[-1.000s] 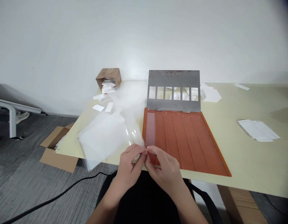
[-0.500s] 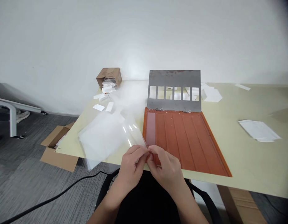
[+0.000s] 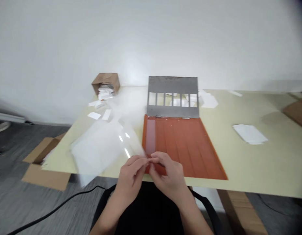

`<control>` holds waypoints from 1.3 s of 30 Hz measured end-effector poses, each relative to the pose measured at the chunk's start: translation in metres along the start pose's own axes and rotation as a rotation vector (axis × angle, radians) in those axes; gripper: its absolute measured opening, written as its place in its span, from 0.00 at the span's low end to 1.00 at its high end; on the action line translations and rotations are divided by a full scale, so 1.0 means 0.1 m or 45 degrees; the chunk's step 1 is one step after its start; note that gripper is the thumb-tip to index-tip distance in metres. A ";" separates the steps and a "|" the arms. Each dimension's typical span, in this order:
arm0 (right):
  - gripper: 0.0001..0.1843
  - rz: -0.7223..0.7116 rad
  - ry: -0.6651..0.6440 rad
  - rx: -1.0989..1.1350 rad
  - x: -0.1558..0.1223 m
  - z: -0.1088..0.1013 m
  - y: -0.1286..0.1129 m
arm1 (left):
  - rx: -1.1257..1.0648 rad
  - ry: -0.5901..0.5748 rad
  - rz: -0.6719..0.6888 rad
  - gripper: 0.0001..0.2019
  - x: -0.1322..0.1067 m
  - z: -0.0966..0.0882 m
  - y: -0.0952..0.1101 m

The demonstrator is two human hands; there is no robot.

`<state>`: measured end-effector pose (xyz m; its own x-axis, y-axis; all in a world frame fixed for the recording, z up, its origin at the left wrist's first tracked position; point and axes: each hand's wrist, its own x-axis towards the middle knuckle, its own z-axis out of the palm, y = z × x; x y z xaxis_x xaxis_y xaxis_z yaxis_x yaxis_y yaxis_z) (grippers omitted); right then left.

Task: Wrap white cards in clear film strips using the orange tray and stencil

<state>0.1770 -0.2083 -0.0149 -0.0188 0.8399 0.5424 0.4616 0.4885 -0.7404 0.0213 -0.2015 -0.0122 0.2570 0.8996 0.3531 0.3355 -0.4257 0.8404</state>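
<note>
My left hand [image 3: 131, 176] is closed in a pinch at the near corner of a clear plastic film [image 3: 135, 143], which curves up from the table with bright reflections. Meeting its fingertips there is my right hand [image 3: 167, 174], fingers curled; what lies between them is too small to make out. Beneath and beyond the hands lies an orange-brown board [image 3: 180, 143] with lengthwise grooves and a paler strip [image 3: 151, 135] along its left side. A grey metal plate [image 3: 173, 84] with a row of rectangular cutouts is hinged to its far edge and stands raised.
A stack of translucent sheets [image 3: 97, 147] overhangs the table's front left edge. A small cardboard box [image 3: 107, 78] of white pieces stands behind it. White cards [image 3: 250, 133] lie at right, more papers [image 3: 208, 99] behind the plate. An open carton [image 3: 47, 176] is on the floor.
The view has swung to the right, so everything sits further left. My right thumb has moved slightly away from the fingertips; both hands stay together at the film's corner.
</note>
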 end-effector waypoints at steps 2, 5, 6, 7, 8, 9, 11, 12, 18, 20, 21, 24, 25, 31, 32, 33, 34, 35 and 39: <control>0.15 0.039 -0.021 0.065 0.02 0.01 -0.01 | 0.040 0.027 0.063 0.09 0.00 -0.01 -0.05; 0.14 0.121 -0.046 0.125 0.05 0.04 0.00 | 0.086 0.036 0.145 0.08 0.03 -0.02 -0.12; 0.13 0.150 -0.055 0.131 0.07 0.05 0.00 | 0.087 0.042 0.179 0.08 0.05 -0.02 -0.13; 0.12 0.173 -0.065 0.136 0.08 0.05 0.01 | 0.093 0.060 0.205 0.07 0.07 -0.02 -0.14; 0.12 0.191 -0.075 0.143 0.09 0.06 0.02 | 0.106 0.079 0.226 0.07 0.08 -0.02 -0.13; 0.11 0.205 -0.081 0.152 0.10 0.06 0.02 | 0.127 0.102 0.235 0.07 0.09 -0.01 -0.13; 0.09 0.225 -0.094 0.187 0.12 0.06 0.03 | 0.187 0.151 0.218 0.05 0.10 -0.01 -0.13; 0.08 0.234 -0.099 0.208 0.13 0.06 0.03 | 0.215 0.171 0.200 0.05 0.09 -0.01 -0.13; 0.08 0.258 -0.059 0.249 0.19 0.06 0.10 | 0.134 0.262 -0.060 0.06 0.02 -0.04 -0.18; 0.09 0.277 -0.057 0.230 0.19 0.05 0.15 | 0.046 0.285 -0.166 0.05 0.00 -0.06 -0.20; 0.09 0.279 -0.051 0.211 0.19 0.05 0.17 | -0.001 0.298 -0.214 0.05 0.00 -0.07 -0.21; 0.10 0.277 -0.034 0.157 0.20 0.03 0.23 | -0.116 0.341 -0.322 0.05 -0.01 -0.10 -0.26; 0.10 0.282 -0.031 0.148 0.21 0.03 0.25 | -0.139 0.353 -0.351 0.05 -0.01 -0.11 -0.27; 0.11 0.304 -0.052 0.084 0.20 -0.02 0.35 | -0.258 0.450 -0.500 0.06 0.01 -0.18 -0.38; 0.11 0.312 -0.059 0.056 0.19 -0.03 0.37 | -0.282 0.471 -0.519 0.07 0.02 -0.19 -0.40; 0.11 0.318 -0.066 0.026 0.18 -0.05 0.38 | -0.307 0.499 -0.535 0.07 0.03 -0.20 -0.41; 0.11 0.320 -0.073 -0.003 0.17 -0.06 0.40 | -0.334 0.535 -0.546 0.08 0.05 -0.21 -0.42; 0.11 0.322 -0.077 -0.030 0.16 -0.07 0.41 | -0.364 0.575 -0.557 0.09 0.07 -0.21 -0.42; 0.11 0.363 -0.094 -0.158 0.14 -0.12 0.42 | -0.467 0.721 -0.592 0.10 0.19 -0.18 -0.38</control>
<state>0.2072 -0.1790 -0.0334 0.0643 0.9560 0.2863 0.5619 0.2024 -0.8021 -0.0035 -0.1664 -0.0302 -0.3652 0.9309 0.0073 -0.0478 -0.0266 0.9985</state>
